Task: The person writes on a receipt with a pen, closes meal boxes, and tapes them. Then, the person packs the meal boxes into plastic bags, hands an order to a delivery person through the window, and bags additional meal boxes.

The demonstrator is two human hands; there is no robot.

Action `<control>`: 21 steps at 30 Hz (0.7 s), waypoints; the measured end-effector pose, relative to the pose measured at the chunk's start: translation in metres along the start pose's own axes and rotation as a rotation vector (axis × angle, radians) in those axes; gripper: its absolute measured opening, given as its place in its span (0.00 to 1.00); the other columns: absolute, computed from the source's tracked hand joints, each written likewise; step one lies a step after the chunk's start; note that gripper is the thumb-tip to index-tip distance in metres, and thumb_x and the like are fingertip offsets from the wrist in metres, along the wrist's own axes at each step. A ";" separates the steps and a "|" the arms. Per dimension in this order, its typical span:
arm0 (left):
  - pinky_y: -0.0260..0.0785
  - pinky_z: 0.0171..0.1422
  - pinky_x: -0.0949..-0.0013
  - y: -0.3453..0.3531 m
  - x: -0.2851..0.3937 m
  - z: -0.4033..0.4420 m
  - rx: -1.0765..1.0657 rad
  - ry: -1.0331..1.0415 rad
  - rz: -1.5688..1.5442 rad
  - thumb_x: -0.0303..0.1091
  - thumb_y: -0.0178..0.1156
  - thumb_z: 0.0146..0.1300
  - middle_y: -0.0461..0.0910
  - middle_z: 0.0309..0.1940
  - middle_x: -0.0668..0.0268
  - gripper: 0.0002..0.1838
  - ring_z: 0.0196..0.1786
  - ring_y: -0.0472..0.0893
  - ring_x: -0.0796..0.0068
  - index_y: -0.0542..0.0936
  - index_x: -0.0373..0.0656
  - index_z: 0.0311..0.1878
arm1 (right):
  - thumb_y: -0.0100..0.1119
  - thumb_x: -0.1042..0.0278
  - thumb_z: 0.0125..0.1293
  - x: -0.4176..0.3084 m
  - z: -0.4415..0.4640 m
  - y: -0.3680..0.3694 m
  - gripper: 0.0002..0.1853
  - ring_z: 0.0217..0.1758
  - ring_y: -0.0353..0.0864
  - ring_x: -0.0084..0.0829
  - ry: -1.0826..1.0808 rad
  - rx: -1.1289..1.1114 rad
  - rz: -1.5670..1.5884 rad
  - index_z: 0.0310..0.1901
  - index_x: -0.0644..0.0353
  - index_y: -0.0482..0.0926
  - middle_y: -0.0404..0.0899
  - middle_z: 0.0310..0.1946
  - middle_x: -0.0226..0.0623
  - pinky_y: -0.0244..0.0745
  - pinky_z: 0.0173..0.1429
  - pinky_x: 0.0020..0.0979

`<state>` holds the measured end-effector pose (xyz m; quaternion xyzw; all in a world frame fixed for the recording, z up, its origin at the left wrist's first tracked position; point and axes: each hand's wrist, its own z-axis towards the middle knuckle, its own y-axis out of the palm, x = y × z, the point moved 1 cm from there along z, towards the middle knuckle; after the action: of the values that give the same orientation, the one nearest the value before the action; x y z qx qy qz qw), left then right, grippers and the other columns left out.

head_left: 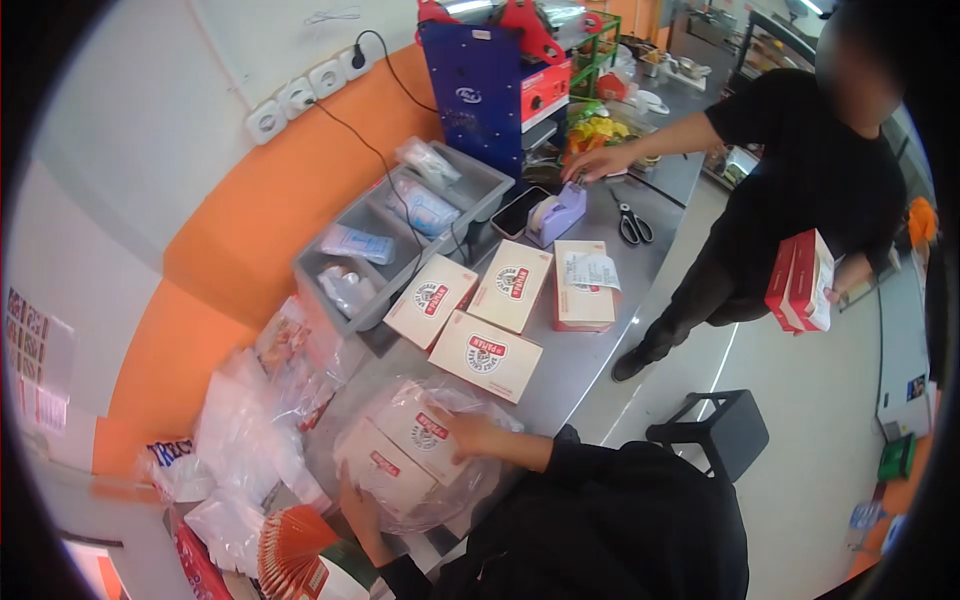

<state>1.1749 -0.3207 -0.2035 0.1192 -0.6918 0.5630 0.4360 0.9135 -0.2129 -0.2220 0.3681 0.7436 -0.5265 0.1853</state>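
Note:
Two cream cardboard food boxes with red and black print lie side by side in a clear plastic bag (480, 490) on the metal counter. My right hand (478, 437) is around the edge of the upper box (425, 430), fingers on its lid and side. At the near side of the lower box (395, 475), my left hand (362, 512) grips the bag's edge against the box; its fingertips are partly hidden. Beyond the bag sit more such boxes, among them a closed one (487, 355) and one with a receipt (592, 270) on its lid.
A grey divided bin (350, 205) holds wrapped packets by the wall. A purple tape dispenser (562, 215), phone (518, 212), scissors (632, 218) and blue sealing machine (470, 110) stand further along. Plastic bags (245, 430) lie left. A co-worker (800, 180) holds red boxes (800, 280); a black stool (725, 425) stands behind.

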 end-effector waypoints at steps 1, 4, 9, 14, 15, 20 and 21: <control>0.60 0.66 0.68 0.000 0.000 -0.001 -0.079 -0.016 -0.040 0.12 0.39 0.49 0.61 0.68 0.49 0.40 0.66 0.67 0.53 0.59 0.42 0.71 | 0.74 0.59 0.43 0.001 -0.009 -0.013 0.63 0.44 0.81 0.49 0.021 -0.031 -0.031 0.74 0.42 0.35 0.79 0.45 0.54 0.75 0.45 0.43; 0.59 0.67 0.70 -0.006 -0.001 -0.003 -0.241 -0.063 -0.210 0.11 0.37 0.46 0.60 0.69 0.52 0.43 0.67 0.67 0.57 0.56 0.40 0.72 | 0.65 0.63 0.52 -0.009 -0.035 -0.038 0.52 0.40 0.82 0.48 0.088 -0.077 -0.126 0.73 0.41 0.40 0.80 0.41 0.50 0.76 0.41 0.43; 0.59 0.66 0.72 -0.028 0.006 -0.009 -0.285 -0.136 -0.664 0.10 0.35 0.42 0.60 0.70 0.55 0.46 0.67 0.65 0.65 0.53 0.40 0.73 | 0.47 0.65 0.65 -0.036 -0.065 -0.032 0.31 0.34 0.82 0.47 -0.018 0.170 -0.207 0.70 0.44 0.55 0.82 0.37 0.47 0.75 0.37 0.46; 0.65 0.62 0.66 -0.072 0.030 -0.017 -0.236 0.158 -0.055 0.18 0.45 0.59 0.71 0.58 0.56 0.31 0.57 0.73 0.62 0.62 0.39 0.69 | 0.52 0.61 0.66 -0.070 -0.119 -0.072 0.23 0.41 0.80 0.49 -0.398 -0.157 0.079 0.62 0.52 0.69 0.81 0.39 0.47 0.73 0.46 0.44; 0.65 0.61 0.66 -0.080 0.030 -0.018 -0.222 0.207 -0.073 0.20 0.46 0.61 0.72 0.56 0.57 0.27 0.56 0.74 0.62 0.65 0.39 0.66 | 0.53 0.60 0.66 -0.071 -0.129 -0.077 0.22 0.44 0.79 0.49 -0.486 -0.173 0.193 0.61 0.54 0.71 0.81 0.40 0.47 0.73 0.48 0.44; 0.62 0.66 0.59 -0.111 0.156 -0.034 0.031 0.042 0.177 0.37 0.62 0.62 0.69 0.61 0.50 0.28 0.62 0.69 0.58 0.68 0.34 0.63 | 0.55 0.57 0.64 -0.050 -0.141 -0.068 0.23 0.46 0.78 0.48 -0.424 -0.024 0.214 0.58 0.56 0.73 0.81 0.40 0.47 0.72 0.50 0.43; 0.59 0.68 0.58 -0.111 0.160 -0.031 0.015 0.053 0.106 0.38 0.61 0.62 0.69 0.62 0.51 0.29 0.64 0.68 0.58 0.68 0.34 0.64 | 0.54 0.56 0.66 -0.046 -0.144 -0.067 0.23 0.48 0.77 0.49 -0.377 -0.005 0.163 0.60 0.56 0.71 0.80 0.42 0.48 0.71 0.51 0.44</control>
<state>1.1676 -0.2788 -0.0115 0.0707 -0.6812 0.5934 0.4229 0.9102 -0.1087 -0.0942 0.3215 0.6649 -0.5675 0.3640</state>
